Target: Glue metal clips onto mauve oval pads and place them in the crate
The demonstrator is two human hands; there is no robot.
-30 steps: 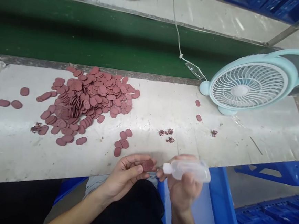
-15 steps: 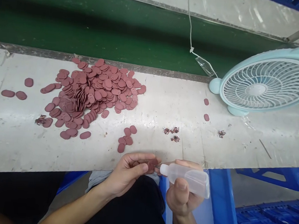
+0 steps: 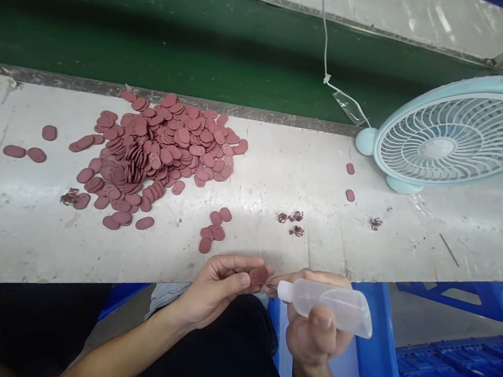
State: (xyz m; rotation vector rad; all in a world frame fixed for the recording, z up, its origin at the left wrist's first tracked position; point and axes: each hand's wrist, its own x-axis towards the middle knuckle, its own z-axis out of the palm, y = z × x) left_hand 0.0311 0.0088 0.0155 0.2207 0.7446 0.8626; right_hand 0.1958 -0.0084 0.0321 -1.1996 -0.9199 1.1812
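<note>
Between its thumb and fingers my left hand (image 3: pixel 220 287) pinches a reddish oval piece (image 3: pixel 258 275) with small holes, just past the table's front edge. My right hand (image 3: pixel 319 327) is closed around a translucent white squeeze bottle (image 3: pixel 332 304), which lies on its side with its thin metal tip touching or very near the right edge of the piece. On the table, a big pile of similar oval pieces (image 3: pixel 168 141) stands at the left. A small group of ovals (image 3: pixel 216 232) lies nearer to my left hand.
A light-blue fan (image 3: pixel 437 148) stands at the right, its white cord (image 3: pixel 326 43) running upward. Small dark clusters (image 3: pixel 297 231) and two loose ovals (image 3: pixel 349 195) lie on the white table (image 3: pixel 260 183). A green channel (image 3: pixel 158 47) runs behind; blue crates (image 3: pixel 459 367) are below right.
My right hand and the bottle have shifted a little to the right. The oval piece in my left hand has tilted slightly, and more of its face shows. The whole view has moved slightly.
</note>
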